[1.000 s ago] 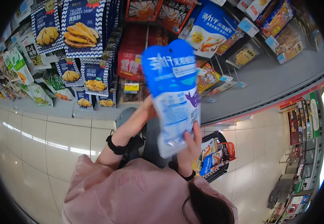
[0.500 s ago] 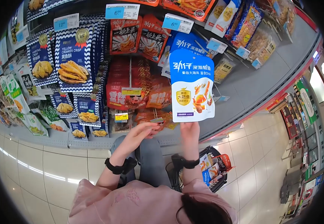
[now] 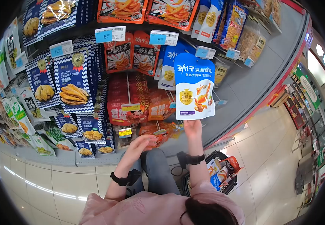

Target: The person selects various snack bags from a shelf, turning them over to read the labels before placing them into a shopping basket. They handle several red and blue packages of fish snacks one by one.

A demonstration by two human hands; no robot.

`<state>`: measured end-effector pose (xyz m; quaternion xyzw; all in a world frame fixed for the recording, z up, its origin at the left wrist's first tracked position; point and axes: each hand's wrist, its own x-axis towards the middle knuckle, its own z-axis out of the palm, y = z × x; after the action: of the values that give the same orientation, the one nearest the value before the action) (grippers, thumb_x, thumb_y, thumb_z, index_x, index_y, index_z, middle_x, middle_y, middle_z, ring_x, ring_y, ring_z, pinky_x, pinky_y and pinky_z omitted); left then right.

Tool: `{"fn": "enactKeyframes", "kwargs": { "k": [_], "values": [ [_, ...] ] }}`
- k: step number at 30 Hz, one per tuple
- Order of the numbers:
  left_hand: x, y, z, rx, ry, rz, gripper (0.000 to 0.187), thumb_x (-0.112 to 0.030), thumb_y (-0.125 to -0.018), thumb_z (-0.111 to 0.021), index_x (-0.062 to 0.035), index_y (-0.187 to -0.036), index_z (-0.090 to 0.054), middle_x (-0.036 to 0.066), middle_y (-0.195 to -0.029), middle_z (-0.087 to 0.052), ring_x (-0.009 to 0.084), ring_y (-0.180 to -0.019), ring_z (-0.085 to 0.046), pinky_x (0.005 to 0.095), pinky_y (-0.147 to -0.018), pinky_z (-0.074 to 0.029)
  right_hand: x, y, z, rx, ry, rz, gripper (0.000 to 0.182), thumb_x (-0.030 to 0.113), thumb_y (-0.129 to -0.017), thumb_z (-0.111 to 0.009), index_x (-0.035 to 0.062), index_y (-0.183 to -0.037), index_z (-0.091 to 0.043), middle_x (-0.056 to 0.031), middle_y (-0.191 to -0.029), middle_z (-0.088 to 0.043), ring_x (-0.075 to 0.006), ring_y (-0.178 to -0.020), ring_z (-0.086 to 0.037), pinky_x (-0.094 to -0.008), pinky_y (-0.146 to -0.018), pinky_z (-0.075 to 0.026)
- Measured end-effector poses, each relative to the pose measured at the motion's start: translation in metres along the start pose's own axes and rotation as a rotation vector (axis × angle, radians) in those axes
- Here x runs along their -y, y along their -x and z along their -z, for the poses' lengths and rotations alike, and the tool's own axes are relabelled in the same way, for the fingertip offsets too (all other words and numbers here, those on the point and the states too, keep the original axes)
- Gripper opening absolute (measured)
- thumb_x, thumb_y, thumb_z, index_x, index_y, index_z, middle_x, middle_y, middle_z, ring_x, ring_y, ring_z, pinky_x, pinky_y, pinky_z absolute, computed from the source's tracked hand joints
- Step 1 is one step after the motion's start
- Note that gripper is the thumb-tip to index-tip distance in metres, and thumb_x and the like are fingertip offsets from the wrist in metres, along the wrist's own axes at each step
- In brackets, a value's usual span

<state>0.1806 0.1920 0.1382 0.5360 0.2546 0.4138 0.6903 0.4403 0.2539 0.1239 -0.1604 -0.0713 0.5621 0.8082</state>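
Observation:
My right hand (image 3: 193,128) grips a blue-and-white fish snack bag (image 3: 195,90) by its bottom edge. The bag stands upright, its printed front towards me, and overlaps matching blue bags (image 3: 168,71) hanging behind it. Most of my right fingers are hidden behind the bag. To the left, my left hand (image 3: 143,144) is empty, its fingers loosely stretched out in front of the lowest orange-red packets (image 3: 158,129). Above that hand hang red snack packs (image 3: 127,99) with a yellow tag.
Navy fish-crisp bags (image 3: 73,84) hang on the left of the curved rack. Price tags (image 3: 110,35) stick out along it. A bare grey panel (image 3: 260,71) with a red edge runs down the right. By my right arm, a basket (image 3: 228,183) on the tiled floor holds several snack bags.
The view has shifted, so the rack sits lower in the picture. My right hand still holds the bag at about the same height in view. The left hand stays low, fingers slightly raised.

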Motion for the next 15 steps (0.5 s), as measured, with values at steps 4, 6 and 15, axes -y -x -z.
{"fn": "enactKeyframes", "kwargs": {
  "k": [4,6,15],
  "values": [
    [-0.002,-0.003,-0.002,0.002,-0.012,-0.025,0.030,-0.020,-0.088,-0.039,-0.0017,-0.111,-0.046,0.010,-0.105,-0.054,0.0174,-0.096,-0.052,0.0282,-0.079,-0.042,0.000,-0.008,-0.006,-0.012,-0.013,-0.016,0.029,0.016,-0.088,-0.037,0.0004,-0.112,-0.041,-0.0088,-0.113,-0.048,-0.0196,-0.104,-0.046,-0.0322,-0.090,-0.038],
    [0.002,-0.008,-0.002,0.013,-0.055,-0.028,0.029,-0.019,-0.088,-0.039,-0.0023,-0.111,-0.046,0.010,-0.106,-0.054,0.0167,-0.097,-0.052,0.0278,-0.079,-0.041,0.000,-0.013,-0.011,-0.014,-0.025,-0.026,0.031,0.017,-0.089,-0.036,0.0001,-0.114,-0.038,-0.0095,-0.115,-0.045,-0.0205,-0.107,-0.043,-0.0335,-0.092,-0.036],
    [-0.030,-0.101,-0.023,0.085,-0.927,-0.586,0.028,-0.008,-0.081,-0.047,-0.0084,-0.109,-0.050,0.011,-0.123,-0.039,0.0294,-0.116,-0.034,0.0348,-0.094,-0.031,-0.003,-0.046,-0.004,0.038,0.443,-0.045,0.036,0.011,-0.084,-0.045,0.0019,-0.117,-0.034,-0.0102,-0.112,-0.043,-0.0244,-0.105,-0.043,-0.0428,-0.090,-0.038]
  ]
}}
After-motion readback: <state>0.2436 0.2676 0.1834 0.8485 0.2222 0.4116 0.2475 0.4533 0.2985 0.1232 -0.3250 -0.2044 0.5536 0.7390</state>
